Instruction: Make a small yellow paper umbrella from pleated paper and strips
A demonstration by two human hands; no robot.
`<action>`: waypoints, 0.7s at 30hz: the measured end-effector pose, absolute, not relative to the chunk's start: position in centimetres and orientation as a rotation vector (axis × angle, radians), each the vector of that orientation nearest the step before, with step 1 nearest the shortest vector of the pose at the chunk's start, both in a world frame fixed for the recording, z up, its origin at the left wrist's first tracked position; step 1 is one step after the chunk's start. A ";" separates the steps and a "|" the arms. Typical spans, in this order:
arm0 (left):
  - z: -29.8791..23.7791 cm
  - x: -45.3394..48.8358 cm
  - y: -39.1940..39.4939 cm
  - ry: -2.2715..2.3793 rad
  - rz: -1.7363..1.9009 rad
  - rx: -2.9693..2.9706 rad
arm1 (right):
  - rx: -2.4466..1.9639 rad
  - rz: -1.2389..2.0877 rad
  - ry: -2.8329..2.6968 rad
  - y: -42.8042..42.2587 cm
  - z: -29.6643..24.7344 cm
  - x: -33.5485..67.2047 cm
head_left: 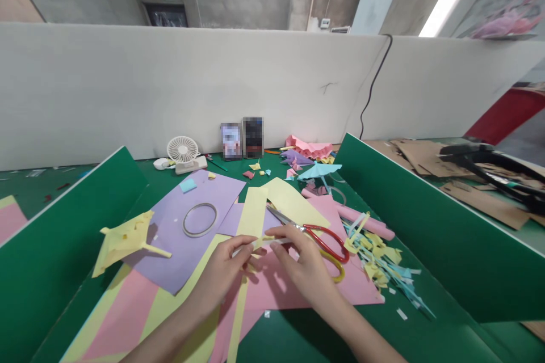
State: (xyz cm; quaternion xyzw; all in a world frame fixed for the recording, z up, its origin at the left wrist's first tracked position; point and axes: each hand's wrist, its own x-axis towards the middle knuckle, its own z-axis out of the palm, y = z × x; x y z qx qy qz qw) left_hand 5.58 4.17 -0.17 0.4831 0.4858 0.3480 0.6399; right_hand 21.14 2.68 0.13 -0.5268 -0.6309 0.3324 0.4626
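Observation:
My left hand (227, 266) and my right hand (300, 258) meet over the pink paper (279, 289), fingertips closed in a pinch. Between them runs a narrow pale strip (260, 242), whitish with a yellow part; whether it is paper or tape I cannot tell. A long yellow paper strip (239, 312) extends below the left fingers toward the near edge. Just beyond my right hand lie scissors with red and yellow handles (327, 232), partly covered by that hand. Farther left, a roll of tape (184, 227) rests flat on purple paper (168, 255).
A yellow paper umbrella (128, 236) lies left, a blue one (320, 170) back right. Paper scraps (381, 258) pile up right. A small fan (182, 150) and two phones (231, 142) stand behind. Green side panels (409, 221) border the workspace.

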 end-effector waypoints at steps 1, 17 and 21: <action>-0.2 5.6 4.1 1.102 0.792 1.110 | -1.322 0.818 -1.560 2.6 0.1 21.0; 0.3 5.8 3.8 1.053 0.746 1.258 | -1.331 0.919 -1.605 2.5 0.1 20.9; 0.7 5.8 3.7 1.063 0.734 1.261 | -1.326 0.908 -1.608 2.5 0.0 21.0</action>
